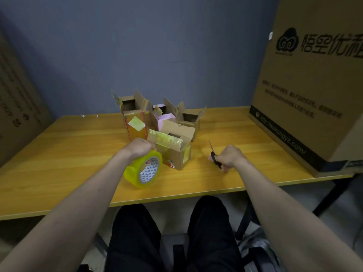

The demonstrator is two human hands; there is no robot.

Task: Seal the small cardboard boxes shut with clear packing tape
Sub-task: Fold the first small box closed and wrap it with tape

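Head view, seated person at a yellow wooden table. Left hand: fingers curled round the top of a yellowish tape roll, held tilted just above the tabletop, touching the nearest small box; a strip of tape lies across that box's top. Right hand: fingers closed round the black handles of scissors, blades pointing up and away. Behind: three more small boxes, flaps open, clustered mid-table. Far right: large printed carton on the table's corner.
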